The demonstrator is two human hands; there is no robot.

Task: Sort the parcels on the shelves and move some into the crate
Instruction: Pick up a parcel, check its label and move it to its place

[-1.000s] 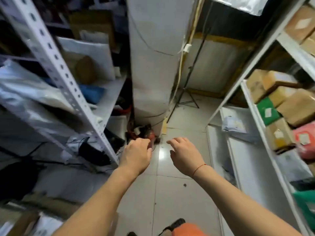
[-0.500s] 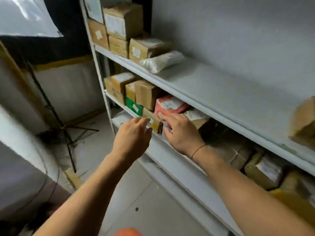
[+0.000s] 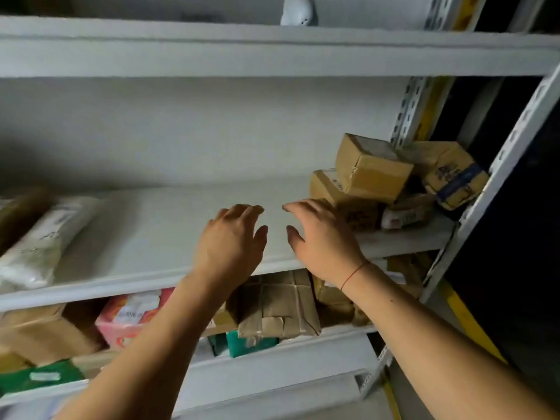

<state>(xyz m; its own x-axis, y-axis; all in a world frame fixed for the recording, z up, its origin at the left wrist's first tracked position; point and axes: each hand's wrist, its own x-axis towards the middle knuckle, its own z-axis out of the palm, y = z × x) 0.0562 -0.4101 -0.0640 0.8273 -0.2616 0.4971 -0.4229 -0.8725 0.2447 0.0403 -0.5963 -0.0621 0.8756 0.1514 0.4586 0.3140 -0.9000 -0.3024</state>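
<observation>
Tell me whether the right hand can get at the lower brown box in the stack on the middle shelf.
Probably yes: the right hand is open beside the lower brown box, nothing between them.

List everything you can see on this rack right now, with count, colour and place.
White metal shelves: three or more, stacked levels.
Brown cardboard boxes: about three, piled at middle shelf's right end.
White plastic mailer bag: one, middle shelf, left.
Small white labelled packet: one, under the box pile.
Pink labelled box: one, lower shelf.
Brown taped paper parcel: one, lower shelf, centre.
Green packets: at least two, lower shelf.
White rounded object: one, top shelf.
Left hand: open, empty.
Right hand: open, empty, red string at wrist.
</observation>
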